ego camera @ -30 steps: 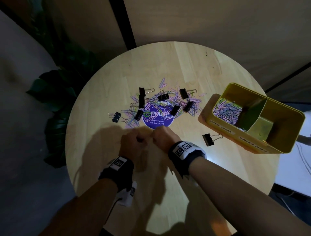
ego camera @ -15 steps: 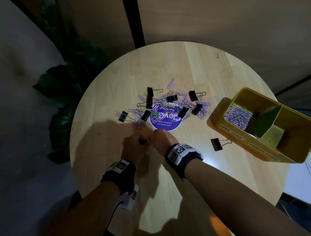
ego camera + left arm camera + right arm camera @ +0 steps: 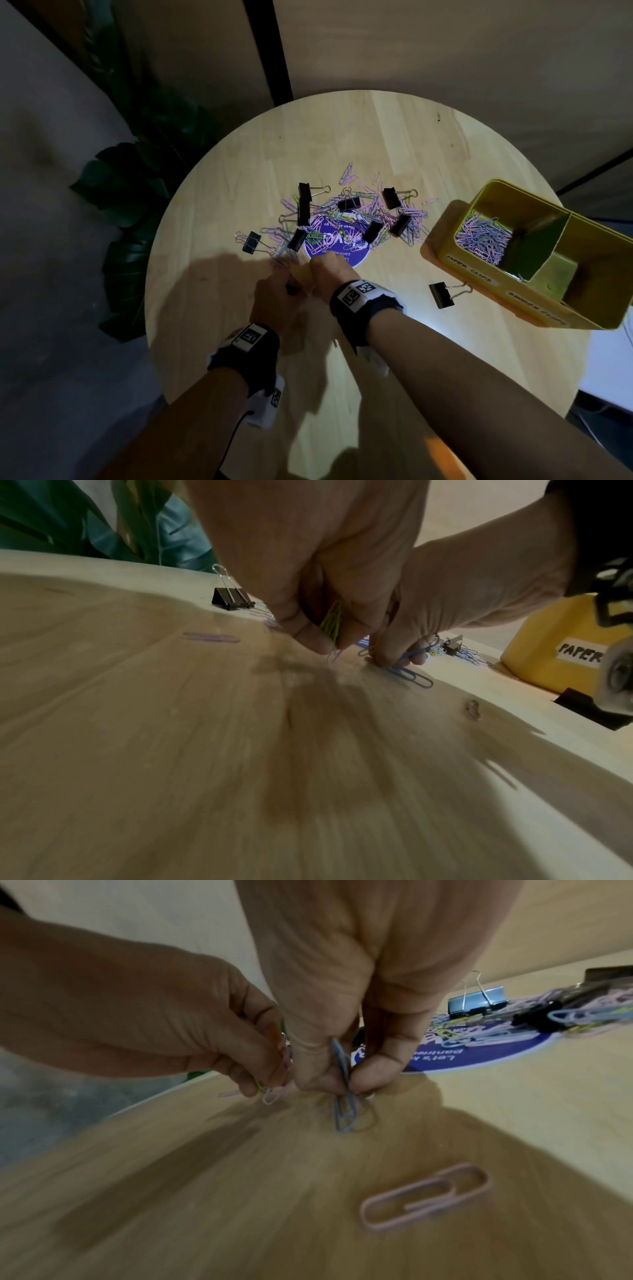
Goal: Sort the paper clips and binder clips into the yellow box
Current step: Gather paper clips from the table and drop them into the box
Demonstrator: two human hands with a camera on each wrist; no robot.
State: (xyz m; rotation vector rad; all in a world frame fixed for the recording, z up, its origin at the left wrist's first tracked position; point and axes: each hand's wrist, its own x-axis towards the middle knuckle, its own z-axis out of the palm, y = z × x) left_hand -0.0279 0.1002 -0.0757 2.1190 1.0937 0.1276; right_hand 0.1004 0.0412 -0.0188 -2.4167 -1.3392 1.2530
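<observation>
A heap of pastel paper clips (image 3: 363, 219) and several black binder clips (image 3: 304, 209) lies mid-table. My left hand (image 3: 274, 301) grips a bunch of paper clips (image 3: 331, 623), its fingertips on the wood. Beside it my right hand (image 3: 329, 274) pinches blue paper clips (image 3: 344, 1110) whose tips touch the table. The yellow box (image 3: 534, 301) stands at the right; its left compartment holds paper clips (image 3: 483, 240). One binder clip (image 3: 443, 294) lies alone in front of the box.
A round purple sticker (image 3: 337, 245) sits under the heap on the round wooden table (image 3: 411, 359). A loose pink paper clip (image 3: 424, 1196) lies near my right wrist. A dark-leaved plant (image 3: 137, 192) stands off the table's left edge.
Both hands stay together at the near edge of the heap, shifted only slightly. The head view has swung, so table and box sit a little further right and lower.
</observation>
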